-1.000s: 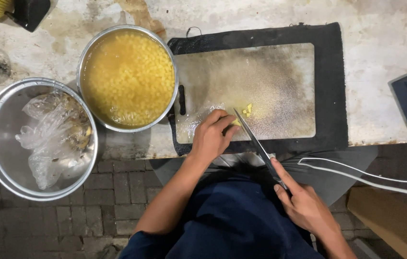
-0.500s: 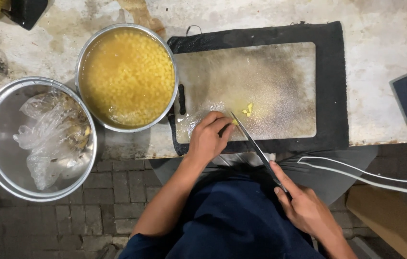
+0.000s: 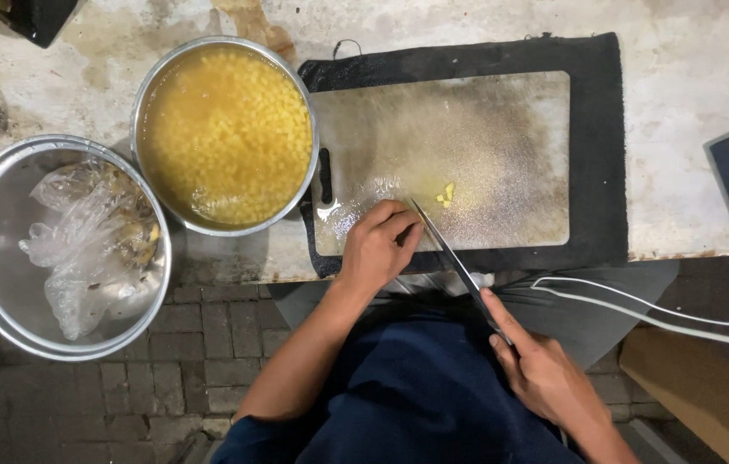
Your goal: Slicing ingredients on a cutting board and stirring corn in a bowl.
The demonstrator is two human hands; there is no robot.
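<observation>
The right hand (image 3: 545,378) is closed around the handle of a long knife (image 3: 454,262), whose blade slants up onto the near edge of the cutting board (image 3: 502,129), while the left hand (image 3: 377,249) lies curled on that edge, its fingers (image 3: 403,225) just beside the blade and apparently holding nothing. The risk, in my judgement, is a nicked finger should the blade slide on the wet board toward the yellow pieces (image 3: 445,194). The board lies on a black mat (image 3: 596,155) on a stained tabletop (image 3: 691,77), a pot of yellow cubes (image 3: 225,133) at its left edge, a steel bowl with a plastic bag (image 3: 64,245) over brick paving.
</observation>
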